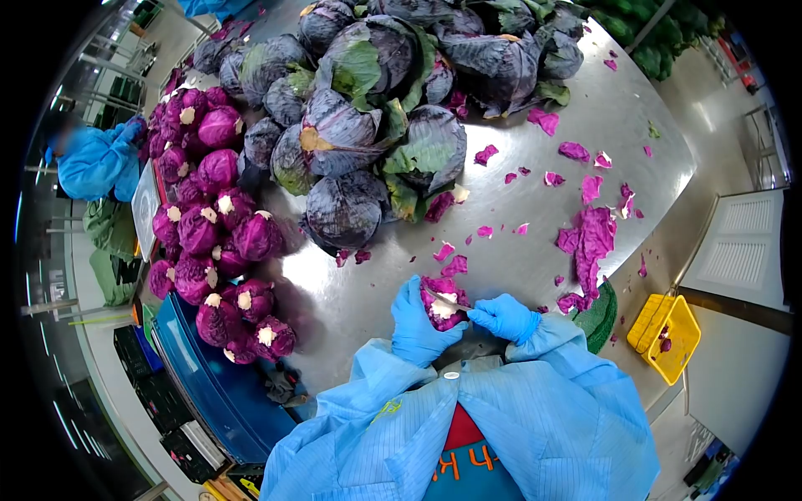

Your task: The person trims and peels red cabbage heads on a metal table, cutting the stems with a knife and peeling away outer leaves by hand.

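Observation:
My left hand (414, 324), in a blue glove, is closed round a red cabbage (441, 294) near the table's front edge. The cabbage's pale cut stem end (445, 306) faces up toward me. My right hand (506, 318), gloved as well, grips a knife (451, 303) whose blade lies across that pale end. The handle is hidden in the fingers. Beyond my hands, several untrimmed cabbages (345, 209) with dark, dull outer leaves are heaped. Several trimmed bright purple cabbages (199, 231) with pale stem ends are piled at the left.
Torn purple leaves (595, 242) lie on the metal table (493, 200), mostly at the right. A blue bin (213, 380) stands at the left front. On the floor at the right is a yellow basket (666, 338). Another person in blue (98, 160) is at the far left.

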A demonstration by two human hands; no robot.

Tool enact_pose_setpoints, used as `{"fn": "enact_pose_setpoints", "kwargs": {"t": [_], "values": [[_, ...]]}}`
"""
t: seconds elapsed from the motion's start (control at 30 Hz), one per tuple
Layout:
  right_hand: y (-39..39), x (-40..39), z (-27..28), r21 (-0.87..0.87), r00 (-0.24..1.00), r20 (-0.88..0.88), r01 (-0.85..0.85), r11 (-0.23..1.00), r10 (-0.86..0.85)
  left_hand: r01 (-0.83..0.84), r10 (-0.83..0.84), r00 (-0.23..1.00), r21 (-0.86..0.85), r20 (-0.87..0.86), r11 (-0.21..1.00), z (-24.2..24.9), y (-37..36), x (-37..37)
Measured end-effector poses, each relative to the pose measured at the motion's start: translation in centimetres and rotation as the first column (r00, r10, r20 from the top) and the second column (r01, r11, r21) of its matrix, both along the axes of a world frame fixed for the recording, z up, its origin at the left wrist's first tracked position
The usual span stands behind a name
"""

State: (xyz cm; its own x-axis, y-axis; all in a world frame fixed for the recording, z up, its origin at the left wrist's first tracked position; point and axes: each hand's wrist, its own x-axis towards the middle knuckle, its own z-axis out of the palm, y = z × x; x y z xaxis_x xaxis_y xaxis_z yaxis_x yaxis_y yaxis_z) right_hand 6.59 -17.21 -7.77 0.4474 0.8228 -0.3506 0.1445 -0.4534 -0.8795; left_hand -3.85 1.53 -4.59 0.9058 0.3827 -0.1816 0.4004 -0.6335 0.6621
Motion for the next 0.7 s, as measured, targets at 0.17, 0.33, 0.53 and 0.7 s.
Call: {"fn": "enact_pose_setpoints", "kwargs": {"t": [0.17,0.33,0.53,0.7], "values": [[0.4,0.2,-0.6,0.023,0.993,0.117,0.0,1.0,-0.002,-0.024,0.024,0.998,-0.008,-0.062,1.0,0.2,-0.4,0.4],[1.8,0.6,2.1,-0.172,0.992,-0.108,0.04,0.984,-0.059,-0.055,0.056,0.995,0.018,-0.088,0.998,0.0,-0.7,0.5],[2.3,0.5,2.5,-0.229,0.985,0.175,0.04,0.973,0.001,-0.066,0.066,0.996,0.008,-0.064,0.998,-0.1,-0.7,0.5],[2.4,-1.9,-0.5,-0.068,0.776,0.61,0.25,0.966,-0.158,-0.067,0.067,0.998,-0.002,0.004,0.998,-0.1,-0.6,0.7]]}}
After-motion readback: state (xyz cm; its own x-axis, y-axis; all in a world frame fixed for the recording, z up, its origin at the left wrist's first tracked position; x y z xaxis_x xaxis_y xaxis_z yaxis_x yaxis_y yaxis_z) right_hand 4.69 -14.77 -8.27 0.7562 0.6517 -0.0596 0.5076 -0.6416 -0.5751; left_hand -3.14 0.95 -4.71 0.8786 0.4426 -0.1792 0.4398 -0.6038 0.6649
